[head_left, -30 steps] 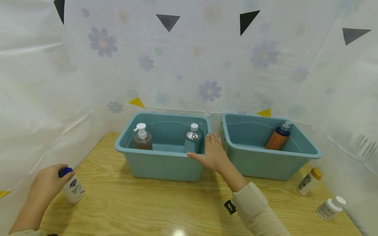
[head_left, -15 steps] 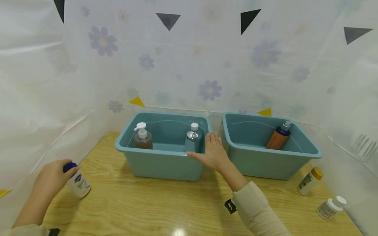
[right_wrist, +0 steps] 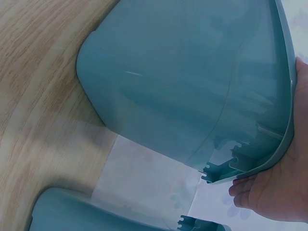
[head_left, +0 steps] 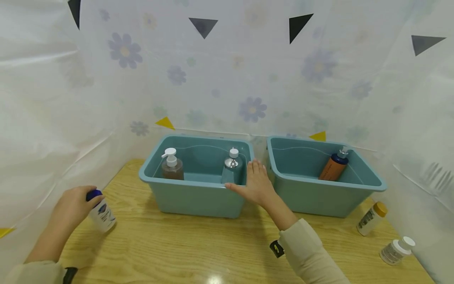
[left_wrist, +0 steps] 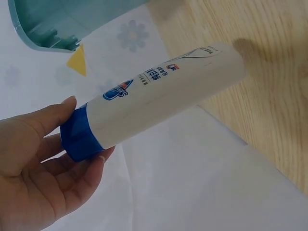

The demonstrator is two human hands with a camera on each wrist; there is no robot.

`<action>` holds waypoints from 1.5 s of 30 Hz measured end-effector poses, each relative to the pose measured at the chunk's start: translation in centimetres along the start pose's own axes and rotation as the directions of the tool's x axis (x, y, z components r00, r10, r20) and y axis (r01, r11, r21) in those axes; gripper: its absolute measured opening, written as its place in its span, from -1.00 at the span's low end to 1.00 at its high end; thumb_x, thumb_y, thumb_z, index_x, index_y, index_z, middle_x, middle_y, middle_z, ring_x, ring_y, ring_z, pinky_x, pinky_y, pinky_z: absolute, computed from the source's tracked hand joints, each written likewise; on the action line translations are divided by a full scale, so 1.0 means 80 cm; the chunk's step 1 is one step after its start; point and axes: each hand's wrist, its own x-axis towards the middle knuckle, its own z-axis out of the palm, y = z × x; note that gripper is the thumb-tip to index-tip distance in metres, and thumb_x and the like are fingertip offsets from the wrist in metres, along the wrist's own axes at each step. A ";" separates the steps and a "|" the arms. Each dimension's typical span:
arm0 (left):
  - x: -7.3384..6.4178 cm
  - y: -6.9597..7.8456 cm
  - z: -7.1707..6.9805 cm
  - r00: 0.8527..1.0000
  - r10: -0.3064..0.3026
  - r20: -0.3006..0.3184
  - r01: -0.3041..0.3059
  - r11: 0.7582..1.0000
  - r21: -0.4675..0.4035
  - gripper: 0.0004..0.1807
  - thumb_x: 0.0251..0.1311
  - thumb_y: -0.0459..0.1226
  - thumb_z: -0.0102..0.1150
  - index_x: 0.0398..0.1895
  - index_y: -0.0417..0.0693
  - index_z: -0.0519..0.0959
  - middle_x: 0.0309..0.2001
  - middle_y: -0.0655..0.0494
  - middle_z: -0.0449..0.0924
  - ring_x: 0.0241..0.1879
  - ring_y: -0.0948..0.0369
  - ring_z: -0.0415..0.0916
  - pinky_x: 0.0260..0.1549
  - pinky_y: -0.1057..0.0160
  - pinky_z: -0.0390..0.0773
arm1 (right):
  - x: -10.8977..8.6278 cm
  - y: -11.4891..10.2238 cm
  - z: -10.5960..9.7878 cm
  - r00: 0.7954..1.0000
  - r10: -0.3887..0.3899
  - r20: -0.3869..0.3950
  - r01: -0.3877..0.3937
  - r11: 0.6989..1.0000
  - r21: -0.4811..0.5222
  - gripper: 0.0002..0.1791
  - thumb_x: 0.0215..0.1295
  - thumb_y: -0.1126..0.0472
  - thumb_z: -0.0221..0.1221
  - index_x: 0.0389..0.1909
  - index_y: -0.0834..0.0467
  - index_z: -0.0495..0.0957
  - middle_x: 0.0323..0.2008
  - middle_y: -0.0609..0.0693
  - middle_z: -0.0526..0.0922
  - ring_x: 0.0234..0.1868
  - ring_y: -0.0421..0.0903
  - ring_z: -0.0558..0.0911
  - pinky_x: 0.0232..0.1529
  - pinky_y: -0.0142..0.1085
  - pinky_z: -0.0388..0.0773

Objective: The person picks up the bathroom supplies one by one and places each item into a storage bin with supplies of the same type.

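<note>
A white bottle with a blue cap (head_left: pixel 102 212) tilts at the left of the table; my left hand (head_left: pixel 73 205) pinches it by the cap. In the left wrist view, the thumb and fingertips (left_wrist: pixel 101 161) close round this blue cap (left_wrist: pixel 79 134), and the bottle's far end points to the table. Whether that end touches the wood, I cannot tell. At the front right corner of the left teal bin (head_left: pixel 198 197), my right hand (head_left: pixel 257 185) rests on the rim, fingers fairly straight. Inside that bin stand a brown pump bottle (head_left: pixel 172 170) and a clear bottle with a white top (head_left: pixel 232 169).
A second teal bin (head_left: pixel 319 197) stands to the right, with an orange pump bottle (head_left: pixel 332 167) leaning inside. Near the table's right edge are a yellow-capped bottle (head_left: pixel 370 219) and a white-capped bottle (head_left: pixel 396 251). Flowered white sheeting (head_left: pixel 227 79) hangs behind and beside the table.
My left hand has moved right and away from me, toward the left bin, carrying the blue-capped bottle. The right hand has stayed on the bin's rim.
</note>
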 end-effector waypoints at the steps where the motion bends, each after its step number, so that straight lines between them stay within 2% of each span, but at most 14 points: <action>1: 0.001 0.002 -0.001 1.000 0.000 0.003 0.000 1.000 0.001 -0.50 0.14 -0.28 0.19 -0.04 -0.62 0.42 -0.17 -0.56 0.49 -0.25 -0.36 0.48 -0.37 -0.15 0.50 | 0.000 0.000 0.000 1.000 0.000 0.000 0.000 1.000 0.000 0.15 0.14 -0.40 0.01 0.39 0.43 -0.13 0.43 0.36 -0.17 0.46 0.24 -0.17 0.43 0.06 -0.21; 8: 0.004 0.011 -0.003 1.000 0.023 -0.004 -0.023 1.000 -0.010 -0.52 0.15 -0.29 0.19 -0.05 -0.61 0.44 -0.14 -0.56 0.48 -0.21 -0.37 0.47 -0.32 -0.18 0.50 | 0.000 0.001 0.000 1.000 -0.007 -0.004 0.007 1.000 -0.001 0.14 0.14 -0.40 0.01 0.39 0.43 -0.10 0.42 0.37 -0.16 0.46 0.24 -0.16 0.43 0.06 -0.21; 28: 0.018 0.038 -0.018 0.998 0.053 0.027 -0.052 0.997 -0.049 -0.57 0.18 -0.33 0.15 -0.06 -0.61 0.44 -0.25 -0.48 0.53 -0.39 -0.16 0.56 -0.51 0.02 0.54 | 0.000 0.000 0.001 1.000 -0.006 -0.012 0.006 1.000 0.000 0.15 0.13 -0.40 0.02 0.38 0.44 -0.09 0.42 0.37 -0.15 0.45 0.26 -0.14 0.43 0.07 -0.19; 35: 0.024 0.051 -0.027 0.995 0.095 -0.003 -0.095 0.994 -0.056 -0.62 0.18 -0.34 0.14 -0.11 -0.59 0.47 -0.31 -0.44 0.56 -0.43 -0.12 0.57 -0.53 0.05 0.54 | 0.000 0.000 0.001 1.000 -0.011 -0.025 0.011 1.000 -0.006 0.14 0.13 -0.39 0.03 0.38 0.45 -0.06 0.41 0.38 -0.12 0.45 0.27 -0.11 0.43 0.08 -0.17; 45: 0.035 0.062 -0.043 0.994 0.109 -0.018 -0.110 0.993 -0.040 -0.61 0.18 -0.32 0.15 -0.12 -0.58 0.48 -0.28 -0.44 0.55 -0.41 -0.14 0.56 -0.53 0.05 0.54 | 0.001 0.002 0.003 1.000 -0.011 -0.028 0.011 1.000 -0.006 0.15 0.12 -0.41 0.01 0.38 0.45 -0.06 0.42 0.38 -0.12 0.45 0.26 -0.12 0.43 0.08 -0.18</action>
